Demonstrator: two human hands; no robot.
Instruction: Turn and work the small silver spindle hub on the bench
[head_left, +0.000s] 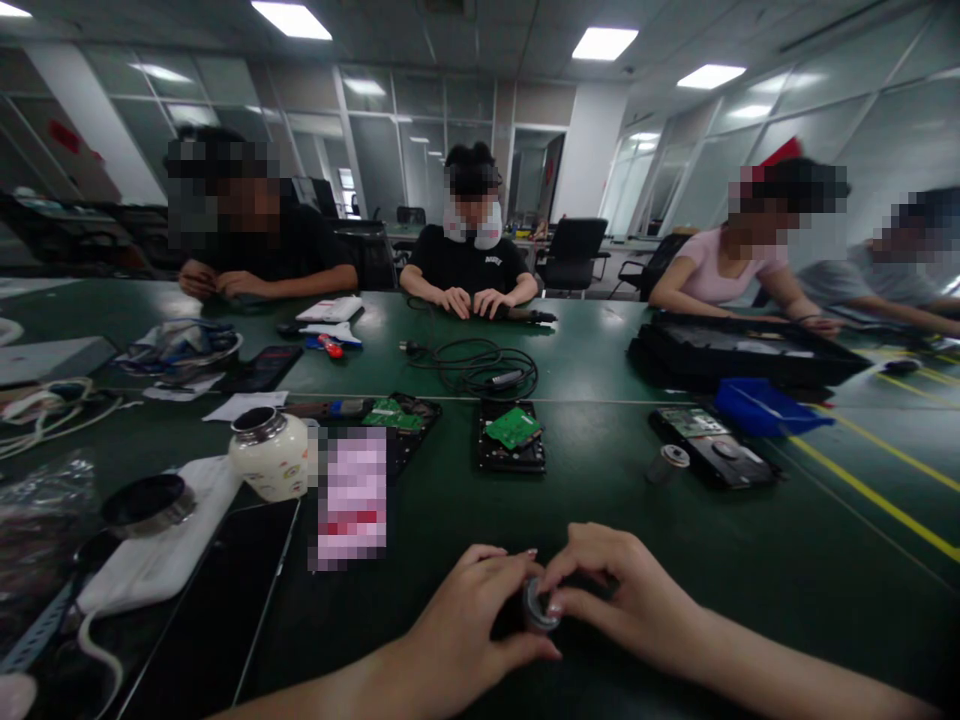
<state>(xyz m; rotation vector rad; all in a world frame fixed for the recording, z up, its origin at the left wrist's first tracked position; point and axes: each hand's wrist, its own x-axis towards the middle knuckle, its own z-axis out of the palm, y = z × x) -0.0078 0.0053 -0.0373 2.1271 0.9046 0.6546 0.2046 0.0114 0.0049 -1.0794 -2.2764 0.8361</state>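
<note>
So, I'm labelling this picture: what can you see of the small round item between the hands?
The small round item shows a grey, ring-like rim around a darker middle; its material is unclear. It is low in the view, at the near part of the green table. The left hand curves around its side, and the right hand has fingertips at its top. Its underside is hidden.
</note>
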